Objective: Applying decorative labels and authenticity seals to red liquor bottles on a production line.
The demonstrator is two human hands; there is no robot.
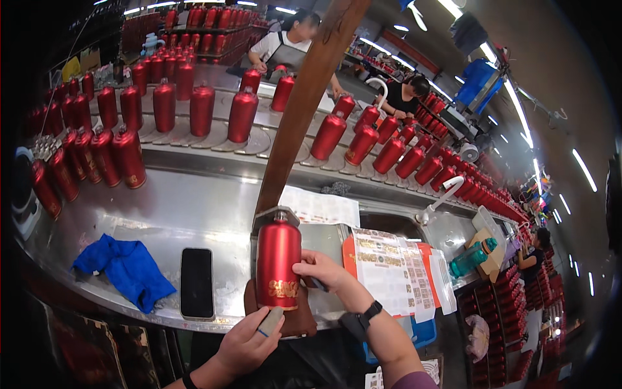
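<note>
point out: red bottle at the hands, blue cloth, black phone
red bottle (278, 256): head view, mid body above the gold label.
blue cloth (126, 267): head view, centre of the crumpled fabric.
black phone (196, 282): head view, middle of the dark screen.

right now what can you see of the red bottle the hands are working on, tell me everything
The red bottle stands upright on a brown pad at the near edge of the steel table. It looks like matte metal, with rounded shoulders, a narrow neck and a small cap. A gold label sits low on its front. The right hand presses on its right side at the label's height; the left hand, holding a small grey tool, is just below its base. A slanted wooden post rises behind it.
</note>
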